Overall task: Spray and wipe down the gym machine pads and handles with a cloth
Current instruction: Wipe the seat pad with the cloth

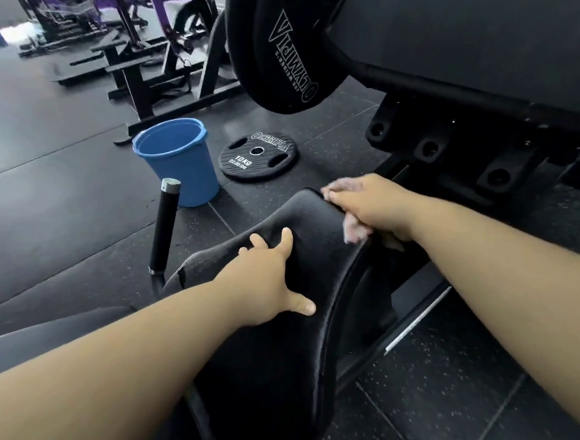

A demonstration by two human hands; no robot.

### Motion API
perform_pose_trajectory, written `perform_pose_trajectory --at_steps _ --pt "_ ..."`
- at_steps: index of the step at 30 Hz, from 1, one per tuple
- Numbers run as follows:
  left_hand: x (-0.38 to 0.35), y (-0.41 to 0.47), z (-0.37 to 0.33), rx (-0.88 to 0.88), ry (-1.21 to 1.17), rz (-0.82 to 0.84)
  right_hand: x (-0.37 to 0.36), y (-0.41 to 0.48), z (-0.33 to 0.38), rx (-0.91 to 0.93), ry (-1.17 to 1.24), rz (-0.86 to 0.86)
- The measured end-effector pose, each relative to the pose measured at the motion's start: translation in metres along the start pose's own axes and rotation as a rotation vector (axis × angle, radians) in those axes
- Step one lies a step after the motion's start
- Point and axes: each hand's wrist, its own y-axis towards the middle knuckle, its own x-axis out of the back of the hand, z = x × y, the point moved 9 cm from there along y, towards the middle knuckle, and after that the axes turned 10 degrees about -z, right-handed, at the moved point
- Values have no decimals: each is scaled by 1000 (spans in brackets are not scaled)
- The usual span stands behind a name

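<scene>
**Entry: wiping the far edge of the pad, left hand bracing**

Far left, we note the rubber floor (40,203) and dark benches (106,61) in the background, too blurred to describe further; next, a blue bucket (178,159) stands near the machine, probably kept within reach for rinsing; whether it holds water we cannot tell, since its inside reads only as blue wall. Just in front of it a black handle (164,225) with a chrome cap rises at a tilt; its lower end disappears behind the pad, so we do not see its mount. Right of the bucket a small plate (258,156) marked 10 kg lies flat on the floor.

Centre: the left hand (272,276) lies on the black pad (311,218), fingers spread and thumb splayed out, holding nothing; we judge it steadies the pad against the wiping push. The pad curves away from us; its near end runs out of frame below.

Right of centre: the right hand (366,207) curls over the pad's far right edge with the pale cloth (353,231) bunched under the palm; only scraps of cloth show at the fingertips and below the wrist; the fingers themselves are mostly hidden over the edge. We judge the wiping step to be under way on this rim, the handle not yet reached.

Above, large plates (276,49) hang on the machine; the frame (476,52) at right is cut off by the picture's edge. No spray bottle is in view.
</scene>
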Motion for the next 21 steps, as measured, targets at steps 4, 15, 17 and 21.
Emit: perform_pose_trajectory --at_steps 4,15,17,21 --pt "4 0 4 -22 -6 -68 -7 7 -4 16 148 -17" --pt "4 5 0 -41 40 -49 -15 23 13 -8 17 -16" --pt "4 6 2 -48 56 -66 -18 22 8 18 90 -29" --pt "0 4 2 -36 31 -70 -3 -19 -19 -1 154 -18"
